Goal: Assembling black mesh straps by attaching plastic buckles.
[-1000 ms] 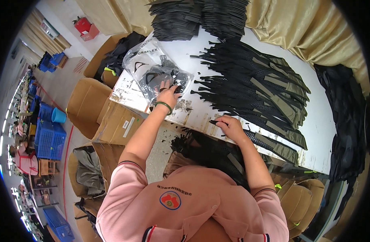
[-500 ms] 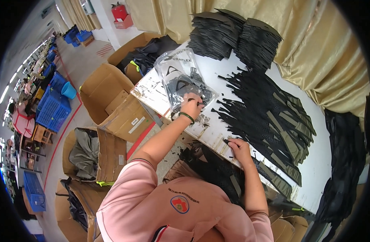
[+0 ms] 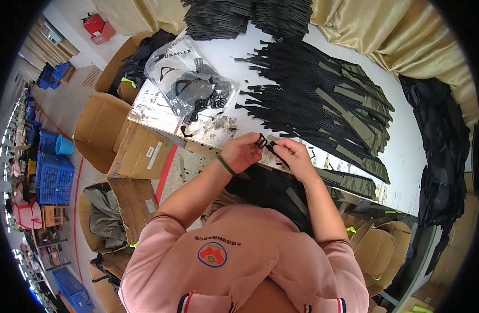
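Above the near edge of the table, my left hand [image 3: 241, 153] pinches a small black plastic buckle [image 3: 262, 140]. Just beside it, my right hand [image 3: 295, 156] grips the end of a black webbing strap [image 3: 273, 147], its fingers closed. Buckle and strap end are very close together; whether they touch I cannot tell. Further left lies a clear plastic bag [image 3: 172, 93] with several black buckles [image 3: 210, 95] in and around its mouth. Beyond my right hand, black and olive mesh-backed fabric pieces [image 3: 328, 94] overlap in a fan, their strap ends pointing left.
The white table [image 3: 401, 172] has a worn, chipped left end. Stacked black panels [image 3: 216, 21] stand at the back. Cardboard boxes [image 3: 140, 154] crowd the left side, with more boxes [image 3: 380, 245] at lower right. Black fabric [image 3: 437, 151] hangs at the right, near gold curtains [image 3: 370, 26].
My left hand has come out of the plastic bag with a buckle and moved right, next to my right hand. My right hand has raised the strap end. The view has shifted.
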A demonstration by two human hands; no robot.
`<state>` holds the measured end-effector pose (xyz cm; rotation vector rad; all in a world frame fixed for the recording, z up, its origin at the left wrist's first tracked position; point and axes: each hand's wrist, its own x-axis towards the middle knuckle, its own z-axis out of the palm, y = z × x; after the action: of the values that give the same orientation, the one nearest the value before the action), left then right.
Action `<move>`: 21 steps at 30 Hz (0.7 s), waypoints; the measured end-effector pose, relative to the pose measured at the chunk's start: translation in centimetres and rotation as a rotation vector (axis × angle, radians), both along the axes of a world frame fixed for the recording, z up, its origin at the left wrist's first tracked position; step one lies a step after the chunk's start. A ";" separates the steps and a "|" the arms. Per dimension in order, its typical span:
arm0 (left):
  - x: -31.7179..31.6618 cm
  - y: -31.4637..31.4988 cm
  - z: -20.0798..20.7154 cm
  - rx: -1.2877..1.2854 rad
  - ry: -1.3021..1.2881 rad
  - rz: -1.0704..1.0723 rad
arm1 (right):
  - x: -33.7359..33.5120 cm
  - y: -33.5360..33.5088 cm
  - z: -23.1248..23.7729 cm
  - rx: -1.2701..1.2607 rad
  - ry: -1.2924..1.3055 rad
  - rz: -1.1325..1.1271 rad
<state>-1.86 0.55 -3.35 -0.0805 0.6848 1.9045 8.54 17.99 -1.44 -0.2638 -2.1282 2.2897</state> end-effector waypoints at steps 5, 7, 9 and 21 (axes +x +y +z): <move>1.5 1.0 0.1 0.070 -0.048 -0.077 | 0.8 0.4 0.1 -0.164 0.051 0.050; 1.8 1.3 0.1 0.070 -0.064 -0.094 | 0.9 0.2 0.7 -0.155 0.046 0.053; 1.9 1.4 0.2 0.081 -0.056 -0.121 | 1.0 0.1 1.0 -0.145 0.040 0.057; 1.9 1.4 -1.5 0.165 -0.111 -0.248 | 0.9 -0.2 2.6 0.491 0.315 0.002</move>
<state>0.08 1.97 -4.80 0.0040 0.4395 1.6965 9.43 17.77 1.16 0.0987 -2.4045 1.5945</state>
